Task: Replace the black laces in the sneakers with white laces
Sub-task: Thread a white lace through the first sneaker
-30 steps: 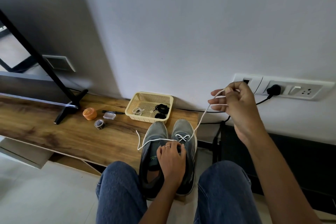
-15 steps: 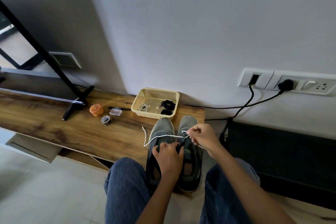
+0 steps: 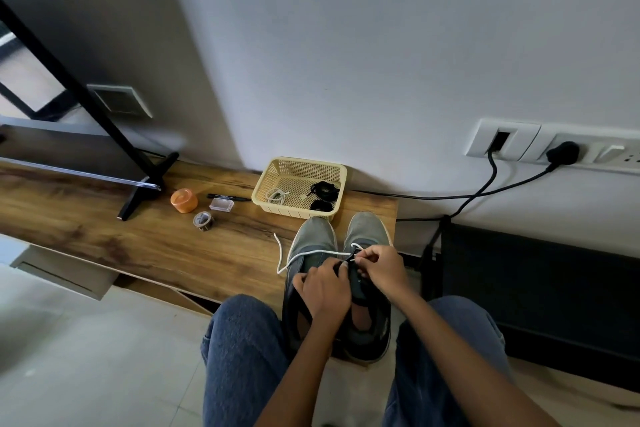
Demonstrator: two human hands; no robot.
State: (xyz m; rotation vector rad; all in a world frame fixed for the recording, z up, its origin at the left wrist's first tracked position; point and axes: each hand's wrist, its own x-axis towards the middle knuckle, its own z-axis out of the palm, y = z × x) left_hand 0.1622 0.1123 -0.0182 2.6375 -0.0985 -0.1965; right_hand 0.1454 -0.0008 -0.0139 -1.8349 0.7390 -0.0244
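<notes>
— Lacing is the step in hand? 
— Yes. Left hand [image 3: 323, 291] rests on the right sneaker [image 3: 365, 288], fingers curled at its tongue; whether they clamp anything I cannot tell. Right hand [image 3: 381, 269] pinches the white lace [image 3: 311, 253] at the eyelets. 
— Next? 
— Likely threading another eyelet; that needs a steady tip. 
— Farther out? 
— Black laces [image 3: 323, 191] lie in the basket [image 3: 332, 168] on the worktop [image 3: 138, 246].
</notes>
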